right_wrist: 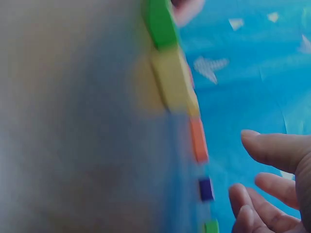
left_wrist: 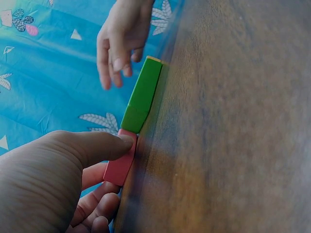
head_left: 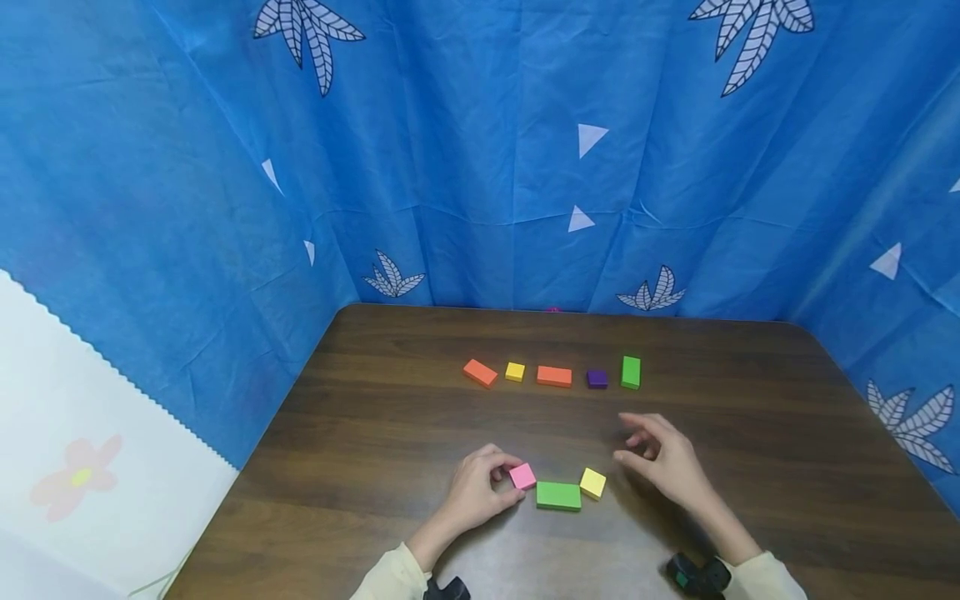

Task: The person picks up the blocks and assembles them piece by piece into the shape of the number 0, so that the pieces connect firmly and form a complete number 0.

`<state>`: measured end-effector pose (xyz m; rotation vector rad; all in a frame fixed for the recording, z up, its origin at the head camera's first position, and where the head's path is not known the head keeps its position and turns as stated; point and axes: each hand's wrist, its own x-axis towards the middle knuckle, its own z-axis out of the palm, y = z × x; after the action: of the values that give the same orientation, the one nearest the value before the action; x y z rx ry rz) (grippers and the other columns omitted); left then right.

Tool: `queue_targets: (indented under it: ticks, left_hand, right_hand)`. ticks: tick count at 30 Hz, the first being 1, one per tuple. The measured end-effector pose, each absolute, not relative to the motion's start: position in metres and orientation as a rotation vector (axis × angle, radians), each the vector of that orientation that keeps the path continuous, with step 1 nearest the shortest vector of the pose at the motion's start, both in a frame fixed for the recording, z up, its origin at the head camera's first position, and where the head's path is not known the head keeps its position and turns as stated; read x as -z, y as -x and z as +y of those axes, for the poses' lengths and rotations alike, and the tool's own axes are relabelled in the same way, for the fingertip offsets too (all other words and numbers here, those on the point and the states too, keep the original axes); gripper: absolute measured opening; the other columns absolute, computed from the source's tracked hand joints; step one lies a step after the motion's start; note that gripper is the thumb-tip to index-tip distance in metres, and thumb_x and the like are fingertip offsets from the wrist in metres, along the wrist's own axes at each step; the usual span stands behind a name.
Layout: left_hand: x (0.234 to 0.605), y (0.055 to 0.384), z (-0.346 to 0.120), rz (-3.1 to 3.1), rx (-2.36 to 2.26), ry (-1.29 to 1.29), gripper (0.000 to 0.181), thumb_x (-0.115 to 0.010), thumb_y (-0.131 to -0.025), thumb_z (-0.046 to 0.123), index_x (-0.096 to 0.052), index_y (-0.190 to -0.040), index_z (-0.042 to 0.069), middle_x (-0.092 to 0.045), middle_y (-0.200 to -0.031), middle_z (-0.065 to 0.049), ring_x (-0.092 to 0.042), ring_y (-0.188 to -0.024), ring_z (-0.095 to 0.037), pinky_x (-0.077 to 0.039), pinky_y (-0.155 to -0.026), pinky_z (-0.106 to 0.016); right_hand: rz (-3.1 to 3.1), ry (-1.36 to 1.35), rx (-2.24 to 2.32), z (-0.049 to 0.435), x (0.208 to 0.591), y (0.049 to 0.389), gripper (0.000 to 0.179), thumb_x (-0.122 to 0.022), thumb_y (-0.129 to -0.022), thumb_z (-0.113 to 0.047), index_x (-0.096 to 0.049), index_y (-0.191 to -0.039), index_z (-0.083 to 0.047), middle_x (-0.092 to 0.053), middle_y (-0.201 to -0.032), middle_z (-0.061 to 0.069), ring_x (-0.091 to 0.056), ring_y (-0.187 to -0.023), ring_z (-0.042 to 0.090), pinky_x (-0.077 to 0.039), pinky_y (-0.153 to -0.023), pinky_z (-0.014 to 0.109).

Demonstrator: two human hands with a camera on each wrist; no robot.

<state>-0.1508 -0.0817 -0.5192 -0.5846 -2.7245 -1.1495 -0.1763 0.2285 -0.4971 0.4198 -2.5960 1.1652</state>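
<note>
My left hand (head_left: pixel 477 492) pinches a pink block (head_left: pixel 522 477) between thumb and fingers, down at the tabletop. In the left wrist view the thumb lies across the pink block (left_wrist: pixel 121 162), whose end meets the green block (left_wrist: pixel 142 97). Seen from the head, the long green block (head_left: pixel 558 496) lies flat, with a tilted yellow block (head_left: pixel 592 483) at its right end. To the right of the yellow block, my right hand (head_left: pixel 663 462) hovers over the table with thumb and fingers apart and nothing between them.
Farther back on the brown table (head_left: pixel 360 417) lies a spaced row: an orange block (head_left: pixel 480 373), a small yellow block (head_left: pixel 515 372), another orange block (head_left: pixel 554 377), a purple block (head_left: pixel 597 379) and a green block (head_left: pixel 631 372). A blue curtain (head_left: pixel 480 167) hangs behind.
</note>
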Motion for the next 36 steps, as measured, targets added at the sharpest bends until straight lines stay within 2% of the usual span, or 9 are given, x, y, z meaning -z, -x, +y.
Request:
queue_targets:
  ticks: [5,8,10,12,21,27,36]
  left_hand:
    - [0.519,0.151,-0.082,-2.73,1.129,0.581,0.032,-0.087,-0.068,0.023,-0.075,-0.098,0.018,-0.059,-0.081,0.011,-0.049,-0.071,0.0,-0.036,-0.063,-0.013]
    - [0.519,0.151,-0.083,-2.735,1.132,0.574,0.032,-0.087,-0.069,0.023,-0.075,-0.098,0.018,-0.059,-0.081,0.011,-0.049,-0.071,0.0,-0.036,-0.063,-0.014]
    - [0.518,0.15,-0.083,-2.738,1.139,0.572,0.031,-0.087,-0.069,0.023,-0.075,-0.098,0.018,-0.059,-0.081,0.011,-0.049,-0.072,0.0,-0.036,-0.063,-0.014]
    - [0.518,0.15,-0.083,-2.743,1.141,0.568,0.031,-0.087,-0.069,0.023,-0.075,-0.098,0.018,-0.059,-0.081,0.011,-0.048,-0.072,0.0,-0.036,-0.063,-0.014]
    - [0.517,0.15,-0.083,-2.752,1.153,0.563,0.031,-0.087,-0.069,0.022,-0.075,-0.098,0.018,-0.059,-0.081,0.012,-0.048,-0.072,0.0,-0.036,-0.064,-0.015]
    - [0.518,0.149,-0.083,-2.771,1.15,0.557,0.031,-0.086,-0.07,0.025,-0.075,-0.099,0.019,-0.058,-0.082,0.014,-0.047,-0.073,0.002,-0.036,-0.063,-0.014]
    - [0.515,0.149,-0.083,-2.758,1.144,0.55,0.03,-0.087,-0.07,0.024,-0.076,-0.098,0.018,-0.059,-0.082,0.011,-0.047,-0.072,0.001,-0.035,-0.063,-0.015]
  right_hand:
    - [-2.662,-0.264,-1.091,0.252,0.485,0.22,0.064,-0.08,-0.079,-0.013,-0.052,-0.135,-0.001,-0.056,-0.122,0.021,-0.062,-0.093,0.028,-0.053,-0.067,0.025]
    - [-2.724,-0.206,-1.109,0.264,0.482,0.243,0.07,-0.078,-0.083,-0.017,-0.044,-0.142,0.001,-0.047,-0.132,0.026,-0.06,-0.103,0.038,-0.057,-0.075,0.039]
    - [-2.764,-0.174,-1.134,0.269,0.482,0.256,0.074,-0.076,-0.084,-0.018,-0.039,-0.145,0.001,-0.042,-0.138,0.028,-0.057,-0.108,0.042,-0.057,-0.079,0.048]
    - [-2.8,-0.15,-1.16,0.272,0.483,0.266,0.077,-0.076,-0.084,-0.019,-0.036,-0.147,0.002,-0.039,-0.141,0.03,-0.055,-0.112,0.043,-0.055,-0.082,0.053]
    - [-2.908,-0.146,-1.174,0.273,0.491,0.293,0.08,-0.076,-0.084,-0.019,-0.033,-0.147,0.005,-0.036,-0.141,0.032,-0.054,-0.114,0.045,-0.055,-0.081,0.048]
    - [-2.947,-0.155,-1.129,0.273,0.495,0.296,0.074,-0.075,-0.084,-0.017,-0.038,-0.143,0.008,-0.039,-0.138,0.032,-0.056,-0.11,0.043,-0.055,-0.077,0.041]
    - [-2.932,-0.147,-1.169,0.271,0.495,0.298,0.066,-0.073,-0.085,-0.011,-0.042,-0.14,0.008,-0.044,-0.132,0.031,-0.057,-0.107,0.041,-0.053,-0.08,0.04]
